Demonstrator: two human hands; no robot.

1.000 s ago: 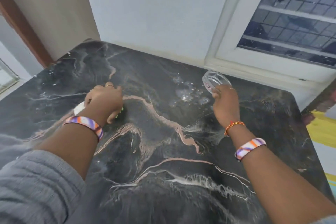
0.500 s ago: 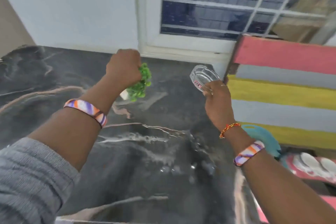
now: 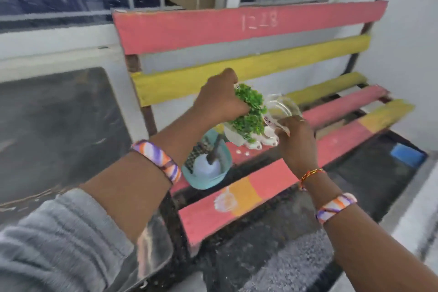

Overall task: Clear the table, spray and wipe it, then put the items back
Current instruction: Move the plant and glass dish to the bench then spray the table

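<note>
Centre frame: the small green plant (image 3: 250,111) in its white pot sits tilted in the left hand (image 3: 219,99), fingers curled down over the foliage from above, knuckles up, forearm reaching in from the lower left. The white pot pokes out beneath the leaves, just under that grip. Right beside it, touching the leaves, the clear glass ashtray (image 3: 280,108) is tipped up on edge, pinched at its lower rim by the right hand (image 3: 296,140), whose fingers curl round the glass while the wrist angles in from the lower right. Both items hover over the seat slats of the painted bench (image 3: 260,26), pink, yellow and grey, with "1248" scratched on its top rail. Below the plant, on the slats, a teal container (image 3: 225,161) holds a white ball-shaped item with a dark stick; small white shell-like pieces (image 3: 258,143) lie close by. Striped orange-and-purple wristbands (image 3: 157,159) ride both wrists; a red-yellow thread (image 3: 310,173) circles the right. The dark marble desk (image 3: 59,125) fills the left of the frame, blurred. A blue block (image 3: 407,153) lies at right on the floor.
</note>
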